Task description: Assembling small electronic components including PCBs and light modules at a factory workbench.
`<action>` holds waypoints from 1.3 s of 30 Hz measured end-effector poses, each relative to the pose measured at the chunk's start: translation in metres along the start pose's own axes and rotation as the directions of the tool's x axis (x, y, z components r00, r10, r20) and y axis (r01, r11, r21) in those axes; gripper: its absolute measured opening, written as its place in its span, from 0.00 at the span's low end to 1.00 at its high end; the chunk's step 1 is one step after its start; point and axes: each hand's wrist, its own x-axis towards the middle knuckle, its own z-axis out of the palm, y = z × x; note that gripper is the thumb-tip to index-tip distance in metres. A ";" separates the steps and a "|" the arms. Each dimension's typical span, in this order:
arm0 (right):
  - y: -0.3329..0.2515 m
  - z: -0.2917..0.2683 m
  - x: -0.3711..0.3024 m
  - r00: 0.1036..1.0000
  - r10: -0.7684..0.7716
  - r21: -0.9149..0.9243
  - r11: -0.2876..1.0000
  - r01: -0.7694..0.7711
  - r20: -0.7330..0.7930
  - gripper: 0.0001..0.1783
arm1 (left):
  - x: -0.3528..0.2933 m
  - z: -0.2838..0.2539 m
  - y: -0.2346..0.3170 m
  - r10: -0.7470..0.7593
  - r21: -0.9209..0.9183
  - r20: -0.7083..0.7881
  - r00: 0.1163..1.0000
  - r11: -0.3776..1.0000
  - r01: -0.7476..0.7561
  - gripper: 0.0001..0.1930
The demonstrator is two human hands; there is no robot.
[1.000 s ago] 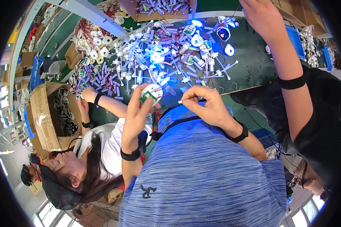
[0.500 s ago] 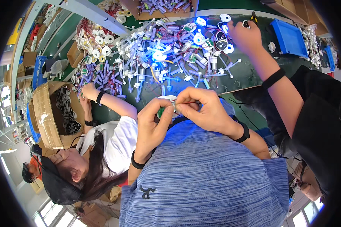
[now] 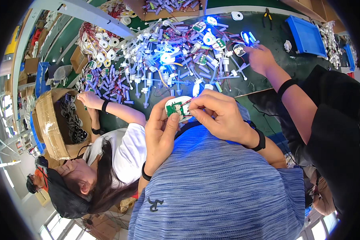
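Note:
Close in front of my body, my left hand (image 3: 163,127) grips a small green circuit board (image 3: 174,109) set in a white rounded housing, thumb on the near side and fingers behind it. My right hand (image 3: 217,114) pinches thin red and black wires (image 3: 187,103) at the board's right edge; its fingertips partly hide the wire ends. Just beyond my right fingers a blue light (image 3: 196,89) glows beside a white cap (image 3: 208,86). A large pile of white stems, purple-wrapped cylinders and wired boards (image 3: 180,56) lies on the table ahead.
At left, a co-worker's hand (image 3: 89,99) is over a cardboard box (image 3: 52,124) of black-and-white parts. Another co-worker's hand (image 3: 261,60) reaches in from the right beside lit parts. Farther back are a blue tray (image 3: 306,38), yellow-handled pliers (image 3: 267,17) and a white ring-shaped part (image 3: 237,16).
The board in my left hand has tilted so its green face shows, and a blue light now glows by my right fingers. The right co-worker's hand has moved nearer, leaving the pliers uncovered.

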 end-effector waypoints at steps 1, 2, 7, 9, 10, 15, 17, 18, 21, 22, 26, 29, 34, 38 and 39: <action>0.000 0.000 0.000 1.000 0.001 0.001 1.000 -0.001 -0.002 0.04 | 0.000 -0.002 -0.001 -0.028 0.000 -0.001 1.000 1.000 0.028 0.17; -0.001 0.000 0.001 1.000 -0.012 -0.013 1.000 0.012 0.001 0.04 | 0.000 -0.003 -0.001 -0.029 0.002 0.000 1.000 1.000 0.029 0.17; 0.005 0.005 0.000 0.991 -0.108 -0.037 0.994 0.106 -0.073 0.04 | -0.001 0.000 -0.002 -0.008 0.040 0.003 1.000 0.999 0.008 0.16; 0.004 0.004 0.001 0.992 -0.113 -0.071 0.992 0.108 -0.061 0.04 | 0.000 0.000 -0.004 0.001 0.030 0.007 1.000 1.000 -0.001 0.15; 0.004 0.005 0.001 0.992 -0.112 -0.071 0.992 0.108 -0.062 0.04 | 0.000 -0.001 -0.004 0.010 0.020 0.010 1.000 1.000 -0.011 0.15; 0.001 0.008 0.001 0.986 -0.165 -0.195 0.968 0.154 -0.039 0.03 | -0.001 0.001 -0.009 0.032 0.009 -0.020 0.999 0.999 -0.032 0.15; 0.003 0.010 0.001 0.978 -0.203 -0.210 0.960 0.188 -0.052 0.04 | -0.001 0.001 -0.011 0.044 -0.002 -0.035 0.998 0.999 -0.044 0.15; 0.004 0.011 0.002 0.968 -0.242 -0.222 0.949 0.222 -0.063 0.04 | -0.001 0.001 -0.012 0.049 0.007 -0.028 0.998 0.999 -0.049 0.15; 0.004 0.015 -0.002 0.951 -0.303 -0.314 0.911 0.268 -0.067 0.06 | -0.003 0.000 -0.015 0.048 0.003 -0.003 0.999 0.999 -0.048 0.14; 0.005 0.017 -0.003 0.950 -0.304 -0.314 0.910 0.270 -0.066 0.06 | -0.004 0.000 -0.016 0.042 -0.010 0.014 0.999 0.999 -0.042 0.14; 0.011 0.023 -0.004 0.929 -0.359 -0.356 0.883 0.306 -0.092 0.07 | -0.002 0.002 -0.019 0.037 -0.061 0.009 0.999 0.997 -0.036 0.13; 0.011 0.028 -0.001 0.938 -0.328 -0.335 0.901 0.274 -0.116 0.07 | 0.004 0.000 -0.021 0.052 -0.067 0.001 0.999 0.996 -0.052 0.13; -0.003 0.021 0.022 0.982 0.008 0.153 0.988 0.021 -0.189 0.02 | 0.018 0.020 -0.001 0.151 -0.291 -0.148 0.977 0.938 -0.189 0.13; -0.010 -0.005 0.031 0.998 0.052 0.287 0.957 -0.045 -0.018 0.05 | 0.034 0.004 0.002 0.227 -0.146 -0.058 0.972 0.961 -0.233 0.12; -0.010 -0.007 0.032 0.995 0.096 0.472 0.878 -0.078 -0.014 0.07 | 0.038 0.004 0.006 0.232 -0.145 -0.061 0.971 0.960 -0.238 0.12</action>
